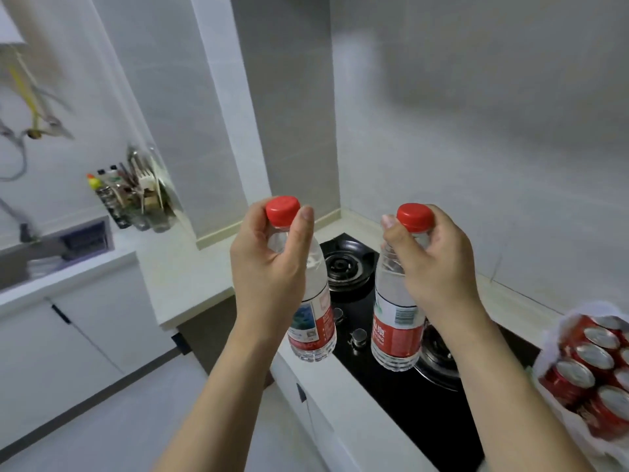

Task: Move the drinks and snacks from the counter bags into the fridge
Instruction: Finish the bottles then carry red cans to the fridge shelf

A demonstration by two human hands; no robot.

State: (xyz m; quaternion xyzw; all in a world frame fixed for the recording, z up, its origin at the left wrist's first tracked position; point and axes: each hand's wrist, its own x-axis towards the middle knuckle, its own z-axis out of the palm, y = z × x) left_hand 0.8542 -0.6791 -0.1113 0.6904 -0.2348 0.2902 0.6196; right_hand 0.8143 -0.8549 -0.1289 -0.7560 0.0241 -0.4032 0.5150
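1. While both arms are raised over the stove, a water bottle is held by its neck in the left hand, the fingers and thumb curled just under the red cap.
2. A second water bottle is gripped the same way by the right hand, with its own red cap left showing above the fingers.
3. Both bottles are kept upright, apart from each other and clear of the black gas hob seen beneath them.
4. Red drink cans are packed in a white bag set on the counter at the right edge, well away from either hand.
5. Farther left, a sink and a rack of bottles and utensils are seen against the tiled wall.
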